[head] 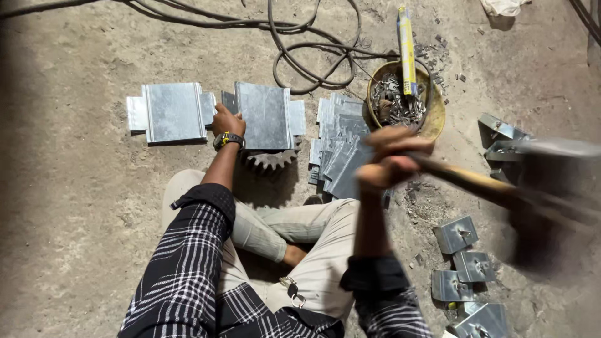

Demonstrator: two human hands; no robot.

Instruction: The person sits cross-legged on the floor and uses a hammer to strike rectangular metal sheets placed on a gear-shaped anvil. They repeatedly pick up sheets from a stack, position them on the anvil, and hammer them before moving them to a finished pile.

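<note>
Two hands are at work. The right hand is clenched around the wooden handle of a hammer, whose head appears as a dark blur out beyond the knuckles. The left hand is laid on a folded metal sheet, fingers pressed at its near-left edge; a toothed gear is seen just under the sheet.

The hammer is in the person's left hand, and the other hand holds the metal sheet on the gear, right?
Not quite. The head view shows the hammer in the right hand. The left hand holds the metal sheet on the gear.
</note>
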